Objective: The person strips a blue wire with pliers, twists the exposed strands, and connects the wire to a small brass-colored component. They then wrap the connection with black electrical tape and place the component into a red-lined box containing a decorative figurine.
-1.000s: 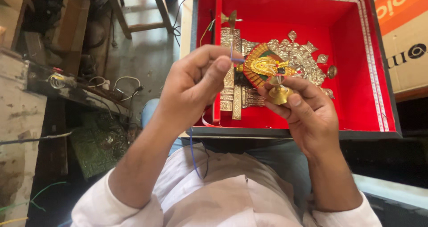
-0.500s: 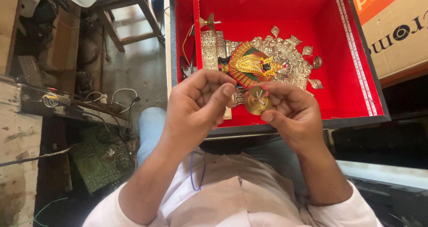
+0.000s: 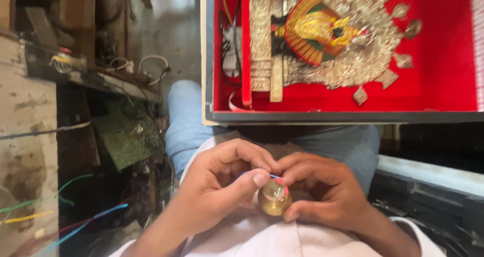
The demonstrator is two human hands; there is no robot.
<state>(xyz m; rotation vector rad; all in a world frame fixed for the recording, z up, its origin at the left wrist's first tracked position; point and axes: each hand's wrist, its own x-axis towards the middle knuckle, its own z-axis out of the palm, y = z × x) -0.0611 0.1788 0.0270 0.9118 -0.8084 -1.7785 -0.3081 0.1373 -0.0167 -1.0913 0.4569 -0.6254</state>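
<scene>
We record a red-lined, dark-framed shallow box resting across the lap, with a silver-and-gold ornamental figure inside. Below it, close to the chest, the left hand and right hand together pinch a small round brass fitting, thin red and blue wires at the fingertips.

The red-lined box sits across the person's lap, propped on the blue-jeaned legs, with its near wall just above the hands. Lying flat on the red lining is a silver-and-gold ornament with a gold, orange and green figure at its middle. Left of that ornament stand two silver patterned strips, and further left again some black and yellow wires bunch up against the box's left wall.
</scene>
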